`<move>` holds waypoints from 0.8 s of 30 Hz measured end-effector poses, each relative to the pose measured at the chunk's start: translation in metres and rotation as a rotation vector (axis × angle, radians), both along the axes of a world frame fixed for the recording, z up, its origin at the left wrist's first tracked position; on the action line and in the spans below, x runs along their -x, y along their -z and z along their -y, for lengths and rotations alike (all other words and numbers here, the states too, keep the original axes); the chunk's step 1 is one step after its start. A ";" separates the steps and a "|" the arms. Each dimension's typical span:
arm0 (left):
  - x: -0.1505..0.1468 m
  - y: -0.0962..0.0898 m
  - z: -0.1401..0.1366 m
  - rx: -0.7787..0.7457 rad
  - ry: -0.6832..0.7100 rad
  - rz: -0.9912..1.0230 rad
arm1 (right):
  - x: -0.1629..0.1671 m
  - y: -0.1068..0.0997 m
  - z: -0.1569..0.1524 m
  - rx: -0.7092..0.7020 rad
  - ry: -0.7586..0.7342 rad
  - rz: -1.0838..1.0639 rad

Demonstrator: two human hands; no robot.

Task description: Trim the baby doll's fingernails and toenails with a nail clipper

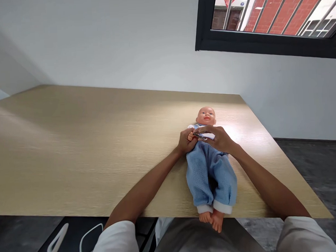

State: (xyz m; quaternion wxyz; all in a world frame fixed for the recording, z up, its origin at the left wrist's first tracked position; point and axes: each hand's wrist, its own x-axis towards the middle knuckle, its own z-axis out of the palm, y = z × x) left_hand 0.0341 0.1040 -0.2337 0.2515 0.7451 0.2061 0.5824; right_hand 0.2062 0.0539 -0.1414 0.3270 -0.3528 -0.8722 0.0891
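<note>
A baby doll [211,165] in blue trousers with white cuffs lies on its back, its head toward the wall and its bare feet over the table's near edge. My left hand [186,140] is closed around one of the doll's hands [190,136], at the doll's side. Over the doll's chest, my right hand [217,138] pinches a small metal nail clipper [200,135]. The clipper's tip is at the doll's fingers; whether it touches them I cannot tell. My hands hide much of the doll's upper body.
The wooden table [88,151] stretches far to the left and ends at a slanted right edge. Behind it is a white wall with a barred window [269,14]. A white cable [90,229] hangs below the near edge at left.
</note>
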 end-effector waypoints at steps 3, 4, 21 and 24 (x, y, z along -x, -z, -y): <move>0.000 0.000 0.000 -0.005 -0.002 -0.002 | 0.001 -0.005 0.003 -0.074 0.027 0.106; 0.000 -0.001 0.000 -0.007 -0.006 0.000 | 0.002 -0.007 0.005 -0.097 0.032 0.143; 0.000 -0.007 0.004 -0.022 -0.020 0.001 | 0.018 -0.018 0.020 -0.292 0.030 0.350; 0.000 -0.007 0.004 -0.008 -0.025 -0.002 | 0.009 -0.016 0.012 -0.157 0.012 0.232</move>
